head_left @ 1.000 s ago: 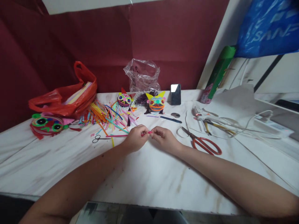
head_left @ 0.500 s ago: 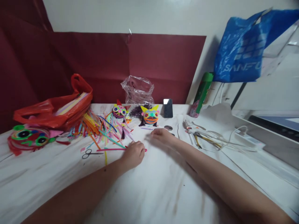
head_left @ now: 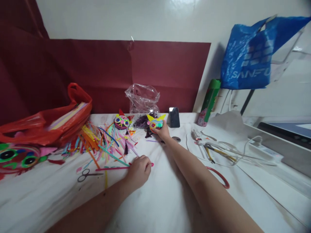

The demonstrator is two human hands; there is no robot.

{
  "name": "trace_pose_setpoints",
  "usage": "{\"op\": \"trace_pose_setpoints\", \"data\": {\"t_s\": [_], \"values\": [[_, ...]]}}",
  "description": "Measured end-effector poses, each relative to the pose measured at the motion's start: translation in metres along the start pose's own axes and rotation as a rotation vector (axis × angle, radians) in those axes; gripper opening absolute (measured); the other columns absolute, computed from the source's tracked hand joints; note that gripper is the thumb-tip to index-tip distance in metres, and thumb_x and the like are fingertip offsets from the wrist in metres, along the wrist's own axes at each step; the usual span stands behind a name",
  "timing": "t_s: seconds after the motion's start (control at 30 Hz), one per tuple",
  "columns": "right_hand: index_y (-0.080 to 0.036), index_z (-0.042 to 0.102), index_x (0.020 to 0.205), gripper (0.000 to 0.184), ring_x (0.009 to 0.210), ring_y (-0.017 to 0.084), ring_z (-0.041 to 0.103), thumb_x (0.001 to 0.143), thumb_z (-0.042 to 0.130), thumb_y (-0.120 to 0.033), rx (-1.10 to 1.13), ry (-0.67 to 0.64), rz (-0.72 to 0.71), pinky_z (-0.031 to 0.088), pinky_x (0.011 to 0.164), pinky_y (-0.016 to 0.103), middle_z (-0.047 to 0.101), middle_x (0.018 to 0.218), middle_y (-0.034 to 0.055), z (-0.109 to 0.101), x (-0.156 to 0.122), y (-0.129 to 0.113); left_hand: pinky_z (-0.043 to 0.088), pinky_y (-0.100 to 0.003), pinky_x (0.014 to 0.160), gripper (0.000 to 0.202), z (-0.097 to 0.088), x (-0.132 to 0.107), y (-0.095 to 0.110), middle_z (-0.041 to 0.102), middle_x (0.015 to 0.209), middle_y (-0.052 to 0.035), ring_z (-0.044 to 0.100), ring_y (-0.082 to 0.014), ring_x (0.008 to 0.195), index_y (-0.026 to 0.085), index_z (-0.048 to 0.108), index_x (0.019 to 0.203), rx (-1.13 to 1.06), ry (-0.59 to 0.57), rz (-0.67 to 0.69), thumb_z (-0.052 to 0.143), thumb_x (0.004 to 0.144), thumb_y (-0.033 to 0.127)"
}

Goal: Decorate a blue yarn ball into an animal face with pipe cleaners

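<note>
My left hand [head_left: 139,171] is positioned over the white, brown-veined marble-patterned table [head_left: 150,207]. Its fingers are curled closed on a thin, straight, bright-pink fuzzy stem [head_left: 111,168]. The stem lies crosswise: the long section extends to the left of the fist, and a short rounded end projects to the right, past the thumb side.

My right hand [head_left: 164,131] is extended to the rear of the table. Thumb and fingers are closed on the right side and lower front of a small, round, multicoloured face ornament with pointed yellow ears [head_left: 155,124]. The far fingertips are hidden, so I cannot tell their exact contact.

Adjacent items: a black rectangular phone [head_left: 174,117] leans upright just right of the ornament. A second round face ornament with red pointed ears [head_left: 122,121] sits to its left, behind a loose pile of multicoloured fuzzy stems [head_left: 89,139]. Small dark metal scissors [head_left: 85,174] lie left of my left hand. A red looped handle [head_left: 222,176] shows beside my right forearm, partly covered by it.
</note>
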State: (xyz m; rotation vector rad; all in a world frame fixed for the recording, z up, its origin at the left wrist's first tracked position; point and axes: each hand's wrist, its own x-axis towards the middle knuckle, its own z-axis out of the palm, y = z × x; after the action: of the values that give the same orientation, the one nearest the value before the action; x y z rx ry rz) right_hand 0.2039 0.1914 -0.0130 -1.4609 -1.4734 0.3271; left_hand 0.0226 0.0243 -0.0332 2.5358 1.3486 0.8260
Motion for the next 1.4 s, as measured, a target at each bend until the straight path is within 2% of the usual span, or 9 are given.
{"op": "trace_pose_setpoints", "data": {"t_s": [0.17,0.27,0.4,0.5,0.6,0.77,1.03,1.2,1.4], "values": [[-0.012,0.044,0.126,0.082,0.117,0.029,0.052,0.056,0.08,-0.036,0.065,0.048,0.044,0.043,0.094,0.036,0.059,0.121,0.0161,-0.019,0.005,-0.003,0.041,-0.033,0.073,0.017,0.002,0.001,-0.003,0.061,0.076,-0.0046,0.057,-0.0195,0.077,0.019,0.049,0.069,-0.045,0.059,-0.037,0.043,0.082,0.013],[-0.011,0.048,0.123,0.071,0.125,0.033,0.045,0.062,0.074,-0.034,0.118,0.05,0.05,0.037,0.102,0.044,0.054,0.127,0.0199,-0.029,-0.013,-0.014,0.042,-0.031,0.071,0.016,0.002,0.004,-0.005,0.059,0.073,-0.0036,0.057,-0.0182,0.074,0.019,0.048,0.067,-0.115,0.141,-0.072,0.043,0.082,0.013],[-0.017,0.061,0.098,0.03,0.097,0.025,0.062,0.078,0.058,-0.039,0.262,-0.129,0.019,0.048,0.086,0.04,0.068,0.099,0.011,-0.04,-0.087,-0.028,0.042,-0.026,0.065,0.016,-0.002,0.007,-0.003,0.053,0.065,0.0011,0.054,-0.0141,0.068,0.019,0.046,0.066,-0.279,0.265,-0.158,0.044,0.081,0.014],[-0.018,0.063,0.089,0.03,0.07,0.018,0.062,0.078,0.058,-0.045,0.387,-0.318,0.003,0.05,0.067,0.032,0.068,0.076,0.0051,-0.047,-0.15,-0.038,0.041,-0.024,0.061,0.015,-0.007,0.003,0.006,0.052,0.063,0.0026,0.053,-0.0128,0.065,0.019,0.049,0.068,-0.385,0.286,-0.16,0.045,0.082,0.017],[-0.017,0.062,0.083,0.034,0.064,0.015,0.057,0.073,0.065,-0.05,0.585,-0.429,0.05,0.047,0.064,0.03,0.063,0.07,0.002,-0.055,-0.183,-0.049,0.041,-0.024,0.062,0.015,-0.01,-0.006,0.019,0.055,0.064,0.0022,0.053,-0.0126,0.066,0.019,0.049,0.067,-0.438,0.253,-0.129,0.047,0.081,0.018],[-0.019,0.055,0.071,0.036,0.059,0.014,0.05,0.069,0.068,-0.053,0.626,-0.419,0.07,0.042,0.061,0.029,0.055,0.061,-0.0014,-0.063,-0.187,-0.057,0.043,-0.024,0.066,0.016,-0.012,-0.016,0.03,0.057,0.068,0.0009,0.054,-0.0127,0.069,0.018,0.05,0.068,-0.417,0.231,-0.085,0.046,0.082,0.015],[-0.021,0.049,0.068,0.04,0.055,0.014,0.046,0.073,0.059,-0.06,0.519,-0.396,0.018,0.038,0.053,0.028,0.051,0.057,-0.0018,-0.065,-0.187,-0.048,0.044,-0.028,0.076,0.014,-0.019,-0.016,0.021,0.062,0.079,-0.0035,0.057,-0.0159,0.08,0.017,0.059,0.074,-0.145,0.081,0.023,0.048,0.084,0.016],[-0.021,0.052,0.068,0.041,0.056,0.014,0.047,0.074,0.06,-0.06,0.519,-0.422,-0.014,0.04,0.054,0.028,0.052,0.059,-0.0013,-0.064,-0.184,-0.039,0.043,-0.023,0.066,0.017,-0.017,-0.015,0.022,0.065,0.081,-0.0009,0.058,-0.0129,0.074,0.016,0.063,0.091,-0.413,-0.019,-0.13,0.054,0.085,0.029],[-0.02,0.052,0.07,0.035,0.055,0.013,0.044,0.078,0.056,-0.053,0.376,-0.456,-0.078,0.037,0.053,0.027,0.052,0.059,-0.001,-0.069,-0.185,-0.042,0.039,-0.022,0.063,0.011,-0.02,-0.013,0.021,0.06,0.07,0.001,0.052,-0.0117,0.067,0.015,0.061,0.077,-0.344,-0.057,-0.133,0.052,0.081,0.015]]}}
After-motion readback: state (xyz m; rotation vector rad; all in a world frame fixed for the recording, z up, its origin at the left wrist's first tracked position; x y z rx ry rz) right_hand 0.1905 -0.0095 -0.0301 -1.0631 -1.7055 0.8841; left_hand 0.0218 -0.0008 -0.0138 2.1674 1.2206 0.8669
